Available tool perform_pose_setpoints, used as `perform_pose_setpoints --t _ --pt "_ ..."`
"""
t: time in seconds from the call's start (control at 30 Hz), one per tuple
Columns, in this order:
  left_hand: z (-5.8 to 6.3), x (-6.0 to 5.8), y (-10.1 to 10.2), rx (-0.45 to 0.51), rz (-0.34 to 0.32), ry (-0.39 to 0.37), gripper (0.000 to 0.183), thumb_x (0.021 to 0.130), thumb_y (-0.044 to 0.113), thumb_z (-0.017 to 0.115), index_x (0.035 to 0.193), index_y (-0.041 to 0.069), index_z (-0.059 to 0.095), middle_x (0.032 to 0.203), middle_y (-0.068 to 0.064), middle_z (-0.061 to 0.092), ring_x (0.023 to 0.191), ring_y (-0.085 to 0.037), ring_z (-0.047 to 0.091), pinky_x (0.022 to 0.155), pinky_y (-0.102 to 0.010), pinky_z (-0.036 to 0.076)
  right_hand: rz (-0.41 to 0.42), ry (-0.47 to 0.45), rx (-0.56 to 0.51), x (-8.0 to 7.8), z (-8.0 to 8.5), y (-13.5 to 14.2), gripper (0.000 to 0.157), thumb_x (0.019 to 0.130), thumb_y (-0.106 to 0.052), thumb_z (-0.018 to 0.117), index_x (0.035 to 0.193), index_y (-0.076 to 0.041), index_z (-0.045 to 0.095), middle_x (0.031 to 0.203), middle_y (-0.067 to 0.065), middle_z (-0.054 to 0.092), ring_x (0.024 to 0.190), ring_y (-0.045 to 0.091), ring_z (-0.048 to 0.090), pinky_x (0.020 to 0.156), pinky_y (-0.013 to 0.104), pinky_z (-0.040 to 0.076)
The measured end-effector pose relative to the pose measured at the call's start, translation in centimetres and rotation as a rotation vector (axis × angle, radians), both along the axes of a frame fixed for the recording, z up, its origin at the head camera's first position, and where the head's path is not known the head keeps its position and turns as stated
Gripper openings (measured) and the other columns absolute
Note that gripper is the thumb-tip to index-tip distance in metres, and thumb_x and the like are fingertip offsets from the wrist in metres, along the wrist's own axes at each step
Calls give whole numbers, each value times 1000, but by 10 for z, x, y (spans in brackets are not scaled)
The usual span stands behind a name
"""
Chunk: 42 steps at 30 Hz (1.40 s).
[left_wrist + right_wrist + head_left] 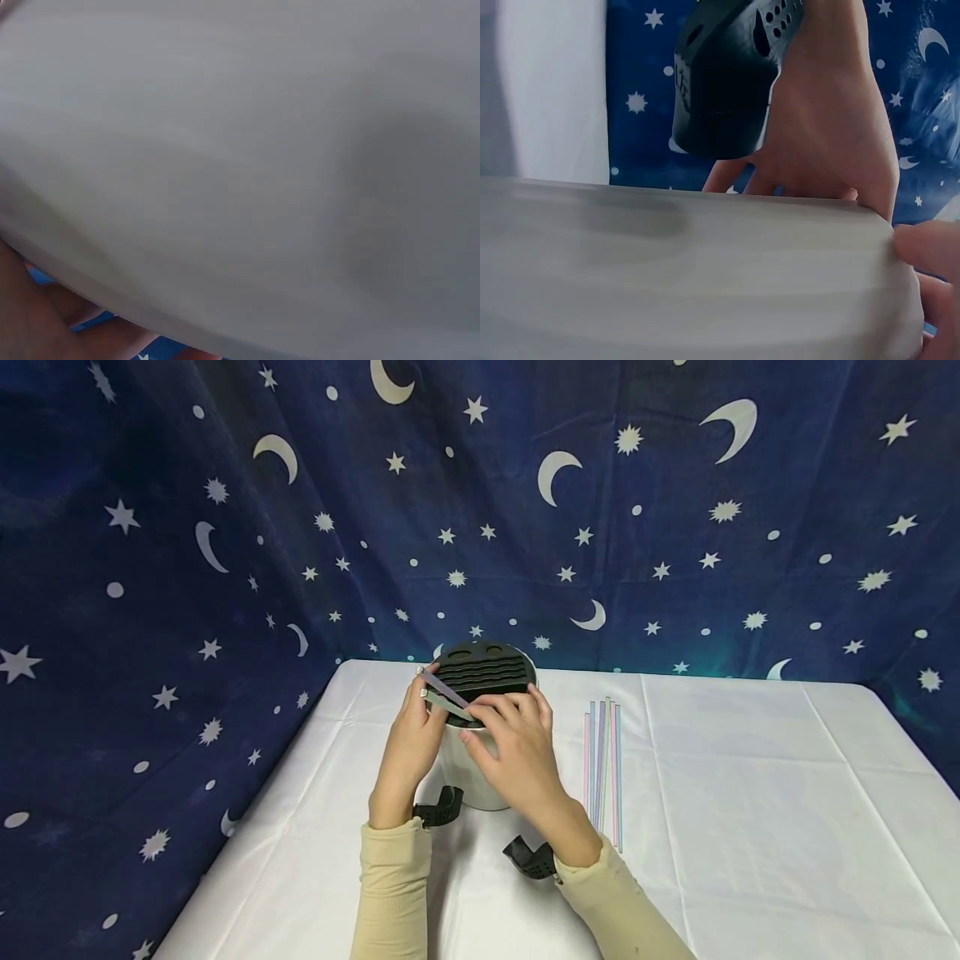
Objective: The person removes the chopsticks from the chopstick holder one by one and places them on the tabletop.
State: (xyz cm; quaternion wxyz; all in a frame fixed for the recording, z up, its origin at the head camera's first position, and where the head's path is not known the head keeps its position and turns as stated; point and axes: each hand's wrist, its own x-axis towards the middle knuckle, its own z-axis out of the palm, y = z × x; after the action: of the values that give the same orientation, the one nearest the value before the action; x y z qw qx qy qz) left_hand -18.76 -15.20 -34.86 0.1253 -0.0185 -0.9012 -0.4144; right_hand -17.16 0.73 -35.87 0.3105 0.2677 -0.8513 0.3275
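Note:
A pale cylindrical utensil holder (475,768) stands on the table, topped by a black lid (480,670) with wavy slots and round holes. My left hand (415,739) grips the holder's left side near the rim; its fingers reach round behind the pale wall (225,165) in the left wrist view. Slim, chopstick-like sticks, one purple (444,687) and one green (444,703), slant over the near left of the lid. Their pale ends lie by my left fingers. My right hand (517,747) pinches near their lower ends, fingertips close over the lid.
Several matching pink, blue, purple and green sticks (603,760) lie side by side on the white tablecloth (750,793), right of the holder. A dark blue curtain (637,527) with moons and stars hangs behind and to the left. Black camera mounts (438,808) jut from both wrists.

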Motion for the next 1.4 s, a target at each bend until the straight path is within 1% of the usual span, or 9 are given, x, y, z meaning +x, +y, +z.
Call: perform_pose_setpoints --t 0.33,0.4,0.57,0.63,0.83,0.93,1.17,1.27,1.4 --pt "2 1 1 -5 13 12 49 93 38 35 141 32 30 145 2 34 127 -25 42 97 -50 38 105 -82 -297 -3 3 8 17 94 -20 51 96 -10 64 91 -2 67 98 15 55 110 41 17" --pt "2 1 1 -4 11 12 49 93 38 35 141 32 30 145 2 34 127 -25 42 97 -50 38 130 -107 -373 -4 3 11 16 94 -20 51 96 -11 64 92 -3 66 101 14 54 107 38 22" --pt "1 1 2 5 3 8 48 93 36 35 141 32 30 146 3 33 128 -22 40 98 -50 37 173 -149 -575 -4 6 23 14 93 -18 52 102 -11 61 95 -1 66 105 13 54 91 31 39" --pt "1 1 2 8 -2 8 48 93 35 35 141 32 30 146 3 33 129 -22 40 98 -51 36 180 -138 -621 -3 8 27 15 93 -15 53 105 -9 60 94 1 67 103 13 56 89 30 41" --pt "1 1 3 12 -1 13 48 93 35 35 141 32 31 146 3 33 129 -23 39 99 -51 36 188 -72 -687 -2 15 39 17 92 -10 52 106 -3 59 95 7 67 101 15 59 95 31 41" --pt "1 0 2 19 2 14 48 94 36 35 141 32 31 146 3 32 129 -23 39 99 -51 36 199 -66 -750 -3 17 45 19 93 -10 51 107 -1 58 96 9 66 99 16 60 94 31 43" --pt "-1 -1 2 33 0 18 49 93 36 36 141 32 31 147 3 32 130 -21 38 98 -50 36 189 -53 -905 -12 19 69 23 93 -6 50 110 8 56 95 10 65 86 17 64 80 29 51" --pt "-2 -3 2 30 2 14 48 93 36 35 141 34 31 147 3 32 129 -21 38 98 -50 36 167 -41 -969 -17 18 84 23 94 -7 48 110 6 56 92 9 67 80 17 65 75 28 52" --pt "-2 -3 2 30 7 9 48 93 36 35 141 34 30 147 4 32 129 -20 39 98 -49 37 187 -30 -1090 -23 16 102 22 94 -9 48 111 3 54 88 12 67 72 19 65 67 26 53"
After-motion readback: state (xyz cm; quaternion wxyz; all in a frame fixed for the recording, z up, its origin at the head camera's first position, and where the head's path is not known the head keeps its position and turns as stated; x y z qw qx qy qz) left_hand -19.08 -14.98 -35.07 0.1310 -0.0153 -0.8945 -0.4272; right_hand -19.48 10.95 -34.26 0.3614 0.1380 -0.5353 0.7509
